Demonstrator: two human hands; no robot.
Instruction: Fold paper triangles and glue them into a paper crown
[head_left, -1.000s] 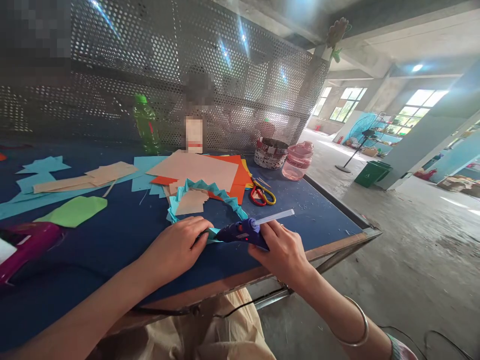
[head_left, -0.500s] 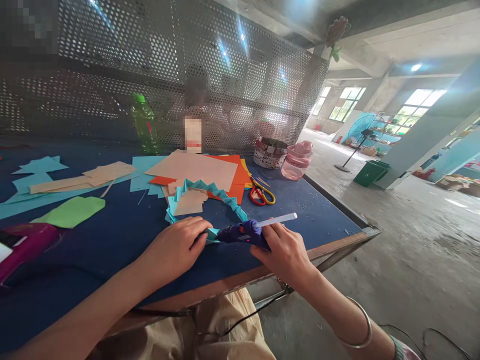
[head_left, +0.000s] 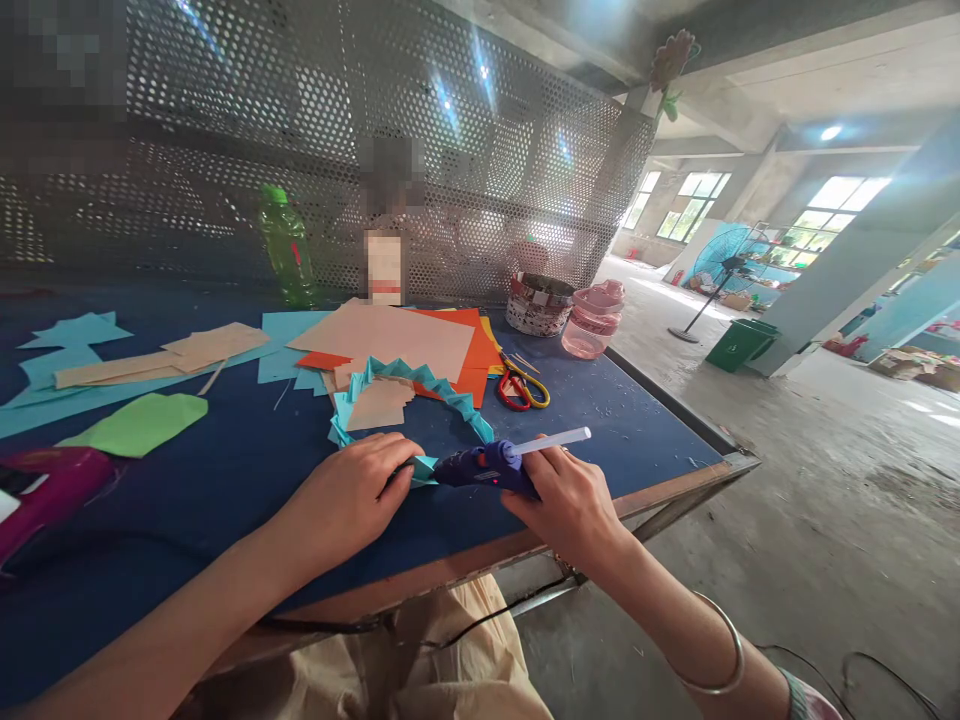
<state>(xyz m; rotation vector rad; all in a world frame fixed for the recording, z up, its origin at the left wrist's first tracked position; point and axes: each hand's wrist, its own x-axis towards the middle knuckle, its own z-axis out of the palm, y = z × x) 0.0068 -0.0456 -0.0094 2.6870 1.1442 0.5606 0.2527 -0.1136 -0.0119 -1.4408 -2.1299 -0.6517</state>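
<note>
My right hand (head_left: 566, 505) grips a dark blue hot glue gun (head_left: 484, 466) with a white glue stick (head_left: 551, 441) sticking out of its back. The gun's nozzle points left, at a teal pleated paper ring (head_left: 409, 385) lying on the table. My left hand (head_left: 345, 490) presses down on the ring's near end, its fingers close to the nozzle. The tip of the nozzle is hidden against the paper. Inside the ring lie tan paper scraps (head_left: 379, 405).
The blue-topped table (head_left: 600, 440) holds peach and orange paper sheets (head_left: 382, 340), red-handled scissors (head_left: 521, 390), a green leaf cutout (head_left: 135, 424), and a magenta object (head_left: 52, 500). A green bottle (head_left: 286, 250), pink jar (head_left: 592, 320), and patterned can (head_left: 538, 304) stand before a perforated metal screen (head_left: 480, 170).
The glue gun has levelled out, its back end dropping a little. Both hands stay in nearly the same place on the teal paper, and the view has shifted slightly.
</note>
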